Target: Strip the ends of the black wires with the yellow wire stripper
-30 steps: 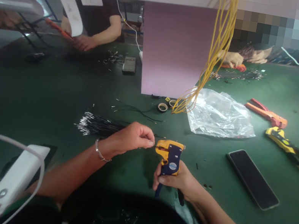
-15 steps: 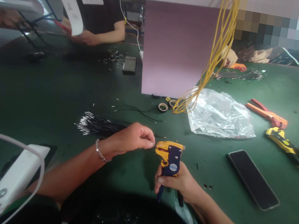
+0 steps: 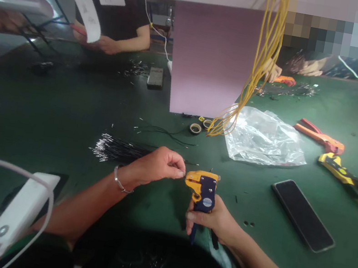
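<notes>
My right hand [image 3: 204, 217] is wrapped round the handles of a yellow and dark blue wire stripper [image 3: 205, 189], whose jaws point left. Just left of those jaws, my left hand [image 3: 166, 166] is closed in a pinch; what its fingertips hold is too small to make out. Under and behind my left hand lies a bundle of black wires [image 3: 120, 150] with shiny tips at its left end. A few loose black wires [image 3: 165, 131] are spread farther back.
Two tape rolls [image 3: 195, 129], hanging yellow wires [image 3: 258, 65] and a plastic bag [image 3: 264, 137] lie beyond. Orange pliers [image 3: 320, 137], a yellow-black tool [image 3: 342, 172] and a phone [image 3: 303, 216] are right. A white box [image 3: 22, 208] is left. People's hands work across the table.
The wire stripper and my right hand have shifted very slightly down. My left hand has stayed almost still.
</notes>
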Motion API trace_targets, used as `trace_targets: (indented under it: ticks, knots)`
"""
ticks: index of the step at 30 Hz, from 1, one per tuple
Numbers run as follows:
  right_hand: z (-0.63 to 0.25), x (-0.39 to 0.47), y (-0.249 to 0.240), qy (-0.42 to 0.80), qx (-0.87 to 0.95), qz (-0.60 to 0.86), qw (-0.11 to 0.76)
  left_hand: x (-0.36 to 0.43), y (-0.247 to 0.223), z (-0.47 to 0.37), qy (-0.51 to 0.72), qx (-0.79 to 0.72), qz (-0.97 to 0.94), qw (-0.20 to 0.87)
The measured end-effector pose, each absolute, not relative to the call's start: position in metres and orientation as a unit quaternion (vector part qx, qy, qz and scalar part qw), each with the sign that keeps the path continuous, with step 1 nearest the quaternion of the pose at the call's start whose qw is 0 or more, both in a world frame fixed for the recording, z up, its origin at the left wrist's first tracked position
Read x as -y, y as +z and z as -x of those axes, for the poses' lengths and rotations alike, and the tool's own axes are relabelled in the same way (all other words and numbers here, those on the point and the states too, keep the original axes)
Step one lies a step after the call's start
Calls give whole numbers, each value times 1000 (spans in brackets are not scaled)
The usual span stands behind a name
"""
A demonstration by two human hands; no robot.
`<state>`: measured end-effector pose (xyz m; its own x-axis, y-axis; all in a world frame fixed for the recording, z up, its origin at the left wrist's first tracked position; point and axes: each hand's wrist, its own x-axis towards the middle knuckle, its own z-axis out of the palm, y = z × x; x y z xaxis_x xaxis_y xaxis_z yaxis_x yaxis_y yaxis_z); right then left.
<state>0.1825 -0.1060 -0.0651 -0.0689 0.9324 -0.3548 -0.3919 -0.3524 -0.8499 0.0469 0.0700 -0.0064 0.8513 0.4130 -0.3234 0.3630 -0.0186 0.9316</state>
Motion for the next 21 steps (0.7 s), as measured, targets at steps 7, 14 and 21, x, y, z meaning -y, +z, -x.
trace_targets:
  ticks: [7, 14, 21]
  knots:
    - [-182, 107, -68, 671, 280, 470, 501, -76, -9, -44, 10, -237, -744, 625]
    - [-179, 107, -66, 696, 247, 451, 501, -82, -3, -32, -25, -233, -783, 576]
    - [-179, 107, -66, 705, 256, 440, 494, -74, -11, -16, 10, -272, -770, 577]
